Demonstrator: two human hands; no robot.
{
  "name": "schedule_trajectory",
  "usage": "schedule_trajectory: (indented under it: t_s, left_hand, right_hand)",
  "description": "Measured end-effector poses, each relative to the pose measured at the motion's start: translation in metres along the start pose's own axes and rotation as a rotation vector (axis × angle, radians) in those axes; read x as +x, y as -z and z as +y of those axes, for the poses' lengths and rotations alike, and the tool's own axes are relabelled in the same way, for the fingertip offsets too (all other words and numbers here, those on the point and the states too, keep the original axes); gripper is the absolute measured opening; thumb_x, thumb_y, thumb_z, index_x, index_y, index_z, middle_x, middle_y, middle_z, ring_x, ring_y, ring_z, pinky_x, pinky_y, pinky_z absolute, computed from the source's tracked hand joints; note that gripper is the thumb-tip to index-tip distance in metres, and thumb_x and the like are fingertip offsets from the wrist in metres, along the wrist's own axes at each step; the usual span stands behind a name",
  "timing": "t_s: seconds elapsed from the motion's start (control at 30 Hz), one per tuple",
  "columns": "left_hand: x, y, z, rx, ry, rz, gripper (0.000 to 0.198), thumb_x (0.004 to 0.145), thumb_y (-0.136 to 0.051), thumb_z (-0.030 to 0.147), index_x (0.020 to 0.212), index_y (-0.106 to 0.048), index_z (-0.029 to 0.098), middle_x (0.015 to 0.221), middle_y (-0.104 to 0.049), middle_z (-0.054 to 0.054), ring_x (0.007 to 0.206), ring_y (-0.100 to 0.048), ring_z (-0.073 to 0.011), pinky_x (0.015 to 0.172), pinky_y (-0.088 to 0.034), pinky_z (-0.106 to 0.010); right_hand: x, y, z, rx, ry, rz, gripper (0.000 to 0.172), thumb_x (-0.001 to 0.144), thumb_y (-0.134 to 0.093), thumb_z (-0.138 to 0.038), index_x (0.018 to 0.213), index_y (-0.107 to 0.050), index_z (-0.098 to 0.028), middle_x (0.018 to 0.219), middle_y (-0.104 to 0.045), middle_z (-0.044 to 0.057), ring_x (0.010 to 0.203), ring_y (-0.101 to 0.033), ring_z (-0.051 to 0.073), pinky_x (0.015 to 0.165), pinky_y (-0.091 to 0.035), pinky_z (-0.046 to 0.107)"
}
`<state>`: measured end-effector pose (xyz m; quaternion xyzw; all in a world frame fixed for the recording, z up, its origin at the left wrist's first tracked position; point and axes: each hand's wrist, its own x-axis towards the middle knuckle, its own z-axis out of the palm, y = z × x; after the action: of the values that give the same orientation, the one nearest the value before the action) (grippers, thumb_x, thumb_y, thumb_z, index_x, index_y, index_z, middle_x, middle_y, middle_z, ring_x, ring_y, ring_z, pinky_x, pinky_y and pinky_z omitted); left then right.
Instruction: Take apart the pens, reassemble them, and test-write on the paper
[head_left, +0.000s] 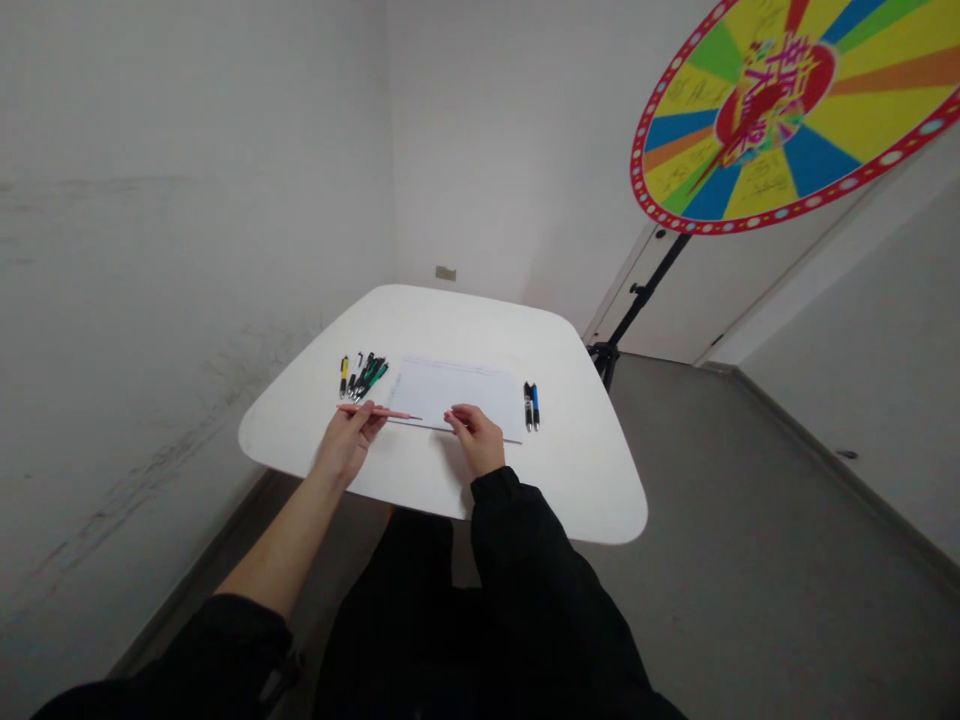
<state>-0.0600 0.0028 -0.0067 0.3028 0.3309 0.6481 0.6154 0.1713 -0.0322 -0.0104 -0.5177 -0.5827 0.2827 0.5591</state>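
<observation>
My left hand (pixel 349 440) is closed on a pink pen (pixel 395 413), held level above the near edge of the paper. A thin dark tip, which looks like the refill, sticks out of the pen's right end. A short gap to the right of it, my right hand (pixel 480 440) pinches a small pink piece (pixel 448 414) between thumb and fingertips. Most of that piece is hidden by the fingers. Under and behind both hands lies white paper (pixel 457 385) with faint writing along its far edge.
Several pens (pixel 367 375), green, black and yellow, lie left of the paper on the white table (pixel 480 315). To its right, two pens (pixel 532 407), one blue, lie side by side. A colourful prize wheel (pixel 825 150) on a black stand (pixel 645 290) is beyond the table's right side.
</observation>
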Motion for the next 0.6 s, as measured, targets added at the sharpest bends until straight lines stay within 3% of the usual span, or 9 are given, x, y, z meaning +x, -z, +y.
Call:
schedule_trajectory:
  t_s: [0.17,0.4,0.6]
  left_hand:
    - [0.002,0.012,0.009,-0.009,-0.003,0.013,0.031,0.07,-0.09,0.032,0.078,-0.067,0.013,0.082,-0.075,-0.007,0.08,-0.072,-0.0134,0.078,-0.06,-0.022]
    - [-0.001,0.008,0.005,-0.04,-0.033,0.029,0.036,0.067,-0.092,0.035,0.078,-0.064,0.015,0.082,-0.075,-0.004,0.081,-0.072,-0.0137,0.081,-0.06,-0.026]
    - [-0.004,0.006,0.007,-0.051,-0.01,0.013,0.044,0.063,-0.094,0.037,0.076,-0.058,0.015,0.083,-0.075,-0.003,0.081,-0.073,-0.0143,0.081,-0.059,-0.027]
  right_hand:
    - [0.03,-0.01,0.002,-0.237,0.085,-0.112,0.015,0.092,-0.062,-0.037,0.096,-0.072,-0.027,0.089,-0.076,0.001,0.083,-0.07,0.019,0.083,-0.055,0.034]
    - [0.078,-0.037,0.015,-0.535,0.25,-0.187,0.009,0.089,-0.07,-0.028,0.087,-0.077,-0.022,0.087,-0.069,0.006,0.085,-0.06,0.02,0.088,-0.046,0.036]
    - [0.099,-0.06,0.023,-0.65,0.2,-0.195,0.008,0.087,-0.074,-0.025,0.09,-0.08,-0.021,0.091,-0.066,0.006,0.088,-0.055,0.02,0.09,-0.042,0.035]
